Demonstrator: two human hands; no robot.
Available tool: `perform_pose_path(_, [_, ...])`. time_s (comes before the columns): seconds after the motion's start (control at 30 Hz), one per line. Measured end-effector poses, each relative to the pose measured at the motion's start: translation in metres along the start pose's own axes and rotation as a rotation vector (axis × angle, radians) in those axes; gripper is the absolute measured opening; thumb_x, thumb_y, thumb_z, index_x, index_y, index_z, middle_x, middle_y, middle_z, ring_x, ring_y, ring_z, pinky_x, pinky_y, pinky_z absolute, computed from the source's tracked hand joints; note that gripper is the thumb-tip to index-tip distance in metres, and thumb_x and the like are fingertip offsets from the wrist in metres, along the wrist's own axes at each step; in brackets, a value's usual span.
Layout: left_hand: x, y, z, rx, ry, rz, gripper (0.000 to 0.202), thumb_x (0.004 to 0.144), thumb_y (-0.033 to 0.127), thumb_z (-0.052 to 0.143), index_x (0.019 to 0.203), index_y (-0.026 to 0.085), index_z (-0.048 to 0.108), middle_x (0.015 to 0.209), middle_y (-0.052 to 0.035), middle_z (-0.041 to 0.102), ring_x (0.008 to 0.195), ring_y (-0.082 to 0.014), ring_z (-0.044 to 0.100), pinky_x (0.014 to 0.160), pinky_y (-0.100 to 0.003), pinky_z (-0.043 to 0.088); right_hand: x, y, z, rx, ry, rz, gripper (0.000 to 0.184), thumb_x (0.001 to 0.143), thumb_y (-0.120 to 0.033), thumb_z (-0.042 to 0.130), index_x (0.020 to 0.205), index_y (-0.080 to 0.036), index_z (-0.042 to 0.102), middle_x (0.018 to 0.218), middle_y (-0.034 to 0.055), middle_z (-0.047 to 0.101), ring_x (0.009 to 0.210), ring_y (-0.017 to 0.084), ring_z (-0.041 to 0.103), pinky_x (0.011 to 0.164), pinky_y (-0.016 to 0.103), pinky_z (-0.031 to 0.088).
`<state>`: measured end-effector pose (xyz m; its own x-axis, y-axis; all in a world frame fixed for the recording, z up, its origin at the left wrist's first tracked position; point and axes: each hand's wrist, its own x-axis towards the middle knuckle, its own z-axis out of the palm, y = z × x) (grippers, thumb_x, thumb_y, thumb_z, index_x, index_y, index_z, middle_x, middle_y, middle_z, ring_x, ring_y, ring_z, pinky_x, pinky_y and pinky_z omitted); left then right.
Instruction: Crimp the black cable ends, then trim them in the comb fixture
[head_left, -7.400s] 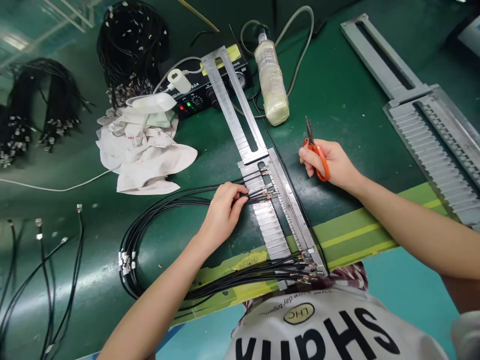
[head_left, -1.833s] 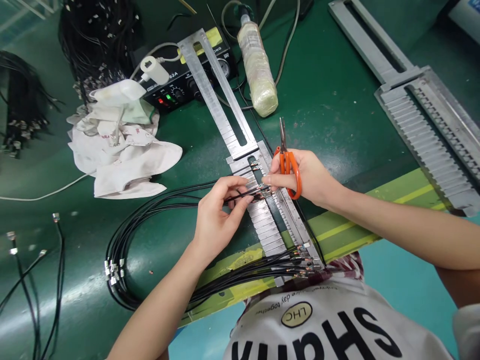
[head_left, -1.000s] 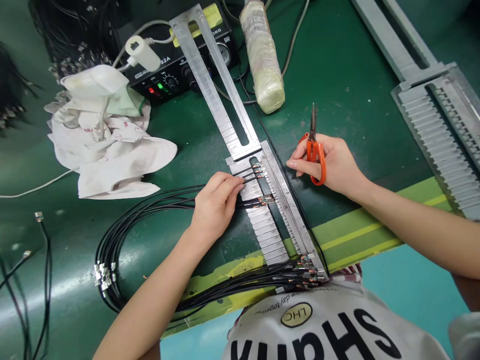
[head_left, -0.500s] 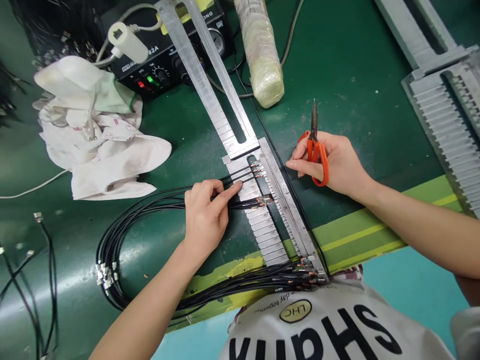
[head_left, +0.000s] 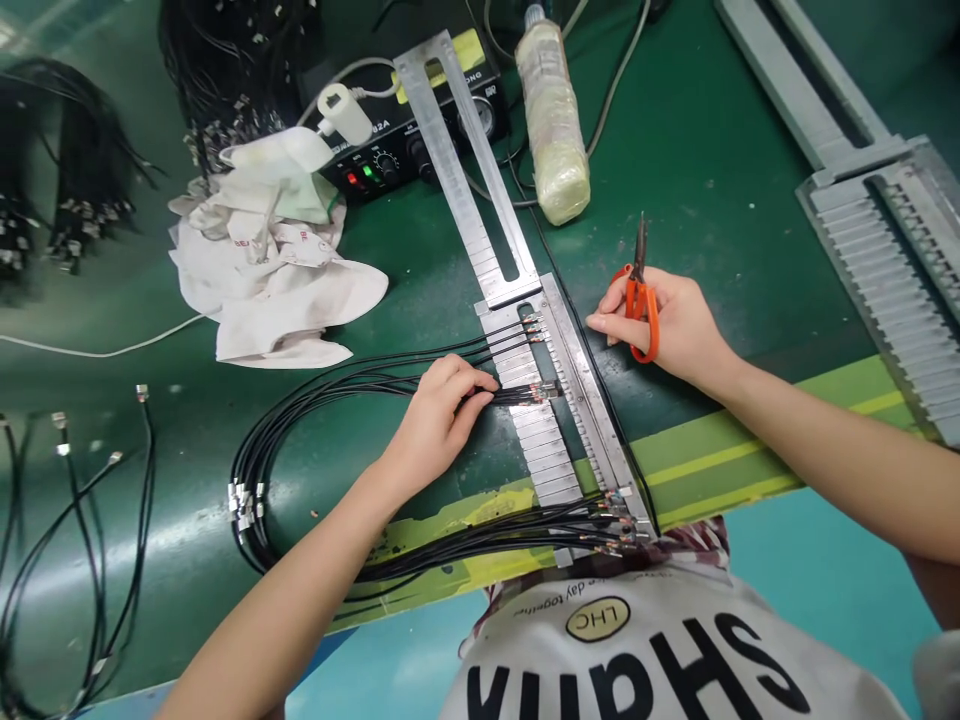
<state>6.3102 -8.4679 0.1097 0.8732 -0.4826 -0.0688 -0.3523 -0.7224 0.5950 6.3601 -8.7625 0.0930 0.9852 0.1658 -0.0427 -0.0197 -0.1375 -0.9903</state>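
My left hand pinches a small bunch of black cables just behind their stripped ends, over the slotted metal fixture. Two separate cables lie across the fixture above that hand, their tips in its notches. In my right hand, orange-handled scissors rest with the blades pointing up and away; thumb and fingertips come together in front of the handles. A thicker bundle of black cables with bare copper-coloured ends crosses the fixture's near end.
White cloth gloves lie at left, beside a black control box with red and green lights. A wrapped bottle stands behind the fixture. Another metal fixture is at right. Loose cables lie at far left.
My left hand has gone from pressing a finger near the upper cables to pinching the bunch below them. My right hand keeps holding the scissors. The camera view has shifted.
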Motion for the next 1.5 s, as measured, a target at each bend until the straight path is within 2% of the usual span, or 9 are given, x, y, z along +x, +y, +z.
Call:
perform_pose_path(0.23, [0.011,0.003,-0.009,-0.024,-0.135,0.018,0.01,0.098,0.018,0.044,0.095,0.019,0.054,0.095,-0.0039,0.057,0.09,-0.0171,0.052,0.082,-0.033,0.045,0.003,0.001,-0.001,-0.003,-0.013,-0.019,0.029,0.073,-0.038,0.083,0.079,-0.02,0.061,0.073,-0.0002,0.063,0.057,0.013,0.056,0.054,0.028,0.046])
perform_pose_path(0.37, [0.014,-0.001,-0.002,0.013,0.04,0.117,0.014,0.096,0.014,0.048,0.106,0.02,0.056,0.1,-0.0052,0.06,0.097,-0.0182,0.055,0.088,-0.034,0.047,0.004,0.002,-0.001,-0.01,-0.014,-0.018,0.03,0.073,-0.039,0.083,0.079,-0.019,0.061,0.073,-0.0006,0.062,0.058,0.012,0.055,0.055,0.028,0.045])
perform_pose_path(0.5, [0.019,-0.006,0.013,0.265,0.217,0.171,0.02,0.093,0.013,0.052,0.111,0.017,0.06,0.1,-0.0095,0.06,0.093,-0.0208,0.055,0.083,-0.036,0.048,0.006,0.003,-0.001,0.007,-0.023,-0.015,0.031,0.071,-0.039,0.084,0.08,-0.019,0.061,0.073,-0.0007,0.062,0.059,0.013,0.055,0.056,0.028,0.046])
perform_pose_path(0.6, [0.022,-0.01,0.017,0.365,0.238,0.205,0.024,0.092,0.012,0.052,0.113,0.016,0.062,0.096,-0.0102,0.059,0.088,-0.0209,0.054,0.077,-0.035,0.048,0.006,0.003,-0.001,0.029,-0.034,-0.003,0.032,0.07,-0.04,0.084,0.08,-0.02,0.061,0.075,-0.0003,0.063,0.06,0.013,0.056,0.057,0.029,0.047])
perform_pose_path(0.8, [0.029,-0.017,0.011,0.221,0.181,0.23,0.029,0.093,0.011,0.05,0.118,0.021,0.062,0.097,-0.0082,0.058,0.092,-0.0193,0.056,0.08,-0.034,0.049,0.008,0.001,0.0,0.029,-0.037,0.027,0.036,0.068,-0.046,0.085,0.079,-0.021,0.062,0.076,0.0,0.064,0.06,0.013,0.056,0.057,0.029,0.048])
perform_pose_path(0.93, [0.032,-0.021,0.016,0.174,0.212,0.233,0.028,0.093,0.011,0.052,0.118,0.021,0.061,0.101,-0.0088,0.06,0.095,-0.0197,0.057,0.083,-0.035,0.05,0.009,-0.003,-0.001,-0.004,-0.042,0.037,0.037,0.068,-0.047,0.085,0.08,-0.021,0.061,0.07,-0.0017,0.061,0.057,0.013,0.054,0.054,0.029,0.046])
perform_pose_path(1.07, [0.026,-0.023,0.022,0.193,0.26,0.252,0.032,0.092,0.009,0.053,0.121,0.021,0.06,0.105,-0.0096,0.062,0.097,-0.0206,0.056,0.086,-0.037,0.049,0.01,-0.008,-0.01,-0.095,-0.045,0.054,0.04,0.065,-0.049,0.086,0.082,-0.023,0.061,0.069,-0.0021,0.059,0.059,0.015,0.054,0.055,0.03,0.045])
perform_pose_path(1.27, [0.011,-0.022,0.024,0.312,0.271,0.158,0.037,0.093,0.012,0.053,0.125,0.027,0.062,0.101,-0.009,0.06,0.093,-0.021,0.054,0.081,-0.038,0.044,0.009,-0.012,-0.015,-0.269,-0.018,0.039,0.043,0.066,-0.057,0.083,0.084,-0.024,0.061,0.069,-0.0011,0.059,0.062,0.017,0.053,0.054,0.03,0.04])
perform_pose_path(1.5, [0.016,-0.011,0.025,0.289,0.251,0.17,0.027,0.094,0.015,0.051,0.118,0.02,0.062,0.099,-0.0101,0.061,0.091,-0.0212,0.052,0.081,-0.037,0.043,0.001,-0.024,-0.008,-0.656,-0.132,-0.112,0.04,0.079,-0.059,0.071,0.077,-0.021,0.061,0.069,0.0003,0.058,0.058,0.014,0.047,0.053,0.028,0.03])
